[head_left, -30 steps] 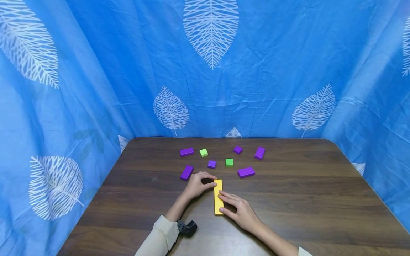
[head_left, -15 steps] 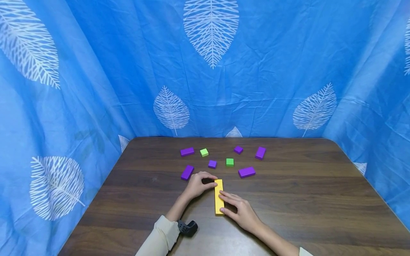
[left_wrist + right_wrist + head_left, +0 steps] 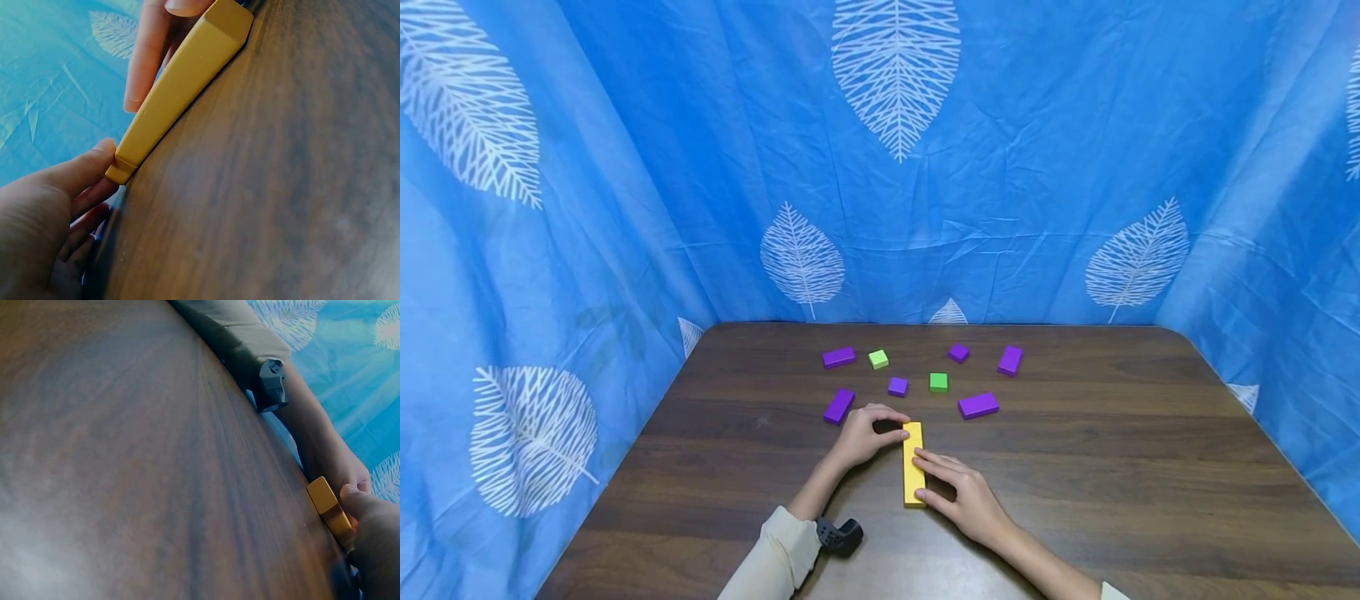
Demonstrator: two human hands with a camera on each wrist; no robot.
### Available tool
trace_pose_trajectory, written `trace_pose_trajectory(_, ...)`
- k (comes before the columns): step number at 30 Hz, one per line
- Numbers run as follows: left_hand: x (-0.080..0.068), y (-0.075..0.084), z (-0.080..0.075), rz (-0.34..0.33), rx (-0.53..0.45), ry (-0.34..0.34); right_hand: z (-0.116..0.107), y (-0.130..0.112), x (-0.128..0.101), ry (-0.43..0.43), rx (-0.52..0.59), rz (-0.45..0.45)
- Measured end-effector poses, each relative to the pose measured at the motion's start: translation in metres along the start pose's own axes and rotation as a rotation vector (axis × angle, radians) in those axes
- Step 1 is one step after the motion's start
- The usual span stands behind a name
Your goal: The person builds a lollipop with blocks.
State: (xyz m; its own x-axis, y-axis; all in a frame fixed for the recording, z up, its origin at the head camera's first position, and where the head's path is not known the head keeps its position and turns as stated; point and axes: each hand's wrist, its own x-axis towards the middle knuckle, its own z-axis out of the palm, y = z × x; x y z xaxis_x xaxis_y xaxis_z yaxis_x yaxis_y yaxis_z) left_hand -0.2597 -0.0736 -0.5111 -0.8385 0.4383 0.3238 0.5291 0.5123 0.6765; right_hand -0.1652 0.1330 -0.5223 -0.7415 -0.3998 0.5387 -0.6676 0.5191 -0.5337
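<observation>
Yellow block [image 3: 912,462]: a long bar lying flat on the wooden table [image 3: 1120,467], its length running away from me, set between both hands near the front middle.

Left hand [image 3: 861,433]: fingers curled, with thumb and fingertip pinching the far end of the bar from its left side — the left wrist view shows the thumb [image 3: 87,167] pressed against that end.

Right hand [image 3: 966,496]: laid along the bar's right side, forefinger touching its middle and thumb at the near end; I read it as a light pinch on the block rather than a flat rest.

Change: across the last second I see almost none — the bar keeps its place and line, and both hands stay where they were. Only the camera drifts a touch.

What I make of that: the hands seem to be squaring or steadying the bar, not lifting it; it sits fully on the table in every view.

Other blocks: purple blocks [image 3: 977,405] and two green cubes [image 3: 937,382] scattered beyond the hands, well apart from the bar, the nearest purple one [image 3: 838,406] just beyond the left hand.

Surroundings: blue leaf-print curtain [image 3: 895,167] on three sides; a black strap piece [image 3: 839,533] at the left wrist.
</observation>
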Motion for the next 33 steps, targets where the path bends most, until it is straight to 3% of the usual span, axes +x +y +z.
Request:
trace_pose_trajectory(5,-0.001,0.000,0.000,-0.002,-0.020,0.011,0.000,0.002,0.000,0.032,0.006,-0.005)
trace_pose_trajectory(10,-0.001,0.000,-0.003,0.013,0.000,0.098,0.001,0.007,0.005,0.038,0.020,-0.008)
trace_pose_trajectory(16,-0.003,-0.001,-0.012,0.022,-0.003,0.297,0.002,0.015,0.018,0.056,0.035,0.021)
trace_pose_trajectory(21,-0.007,-0.010,-0.022,0.067,0.049,0.509,0.003,0.017,0.023,0.054,0.039,0.012)
trace_pose_trajectory(24,-0.010,-0.015,-0.030,0.075,0.094,0.603,0.004,0.016,0.023,0.044,0.035,0.006)
trace_pose_trajectory(28,-0.018,-0.020,-0.040,0.019,0.156,0.632,0.004,0.016,0.023,0.028,0.025,0.003)
trace_pose_trajectory(33,-0.031,-0.027,-0.046,-0.052,0.236,0.603,0.003,0.015,0.023,0.013,0.025,0.010)
